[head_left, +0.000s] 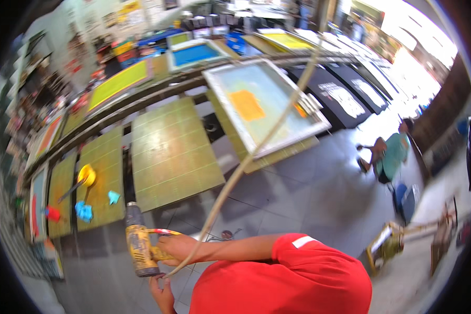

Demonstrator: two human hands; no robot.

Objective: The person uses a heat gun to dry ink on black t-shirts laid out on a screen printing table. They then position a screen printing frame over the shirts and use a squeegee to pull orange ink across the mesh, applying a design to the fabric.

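Heat gun [139,247], yellow and black: just left of your right hand [177,247], which is closed around its handle. Long axis runs away from you toward the desk side; nozzle [132,207] just beside the near-left corner of the large gridded board [175,154]. Your right forearm [233,250] reaches nearly level across, leftward. Your left hand [164,297] sits below the gun's rear end, fingertips near the beige cord [235,175]; cannot tell whether they grip it.
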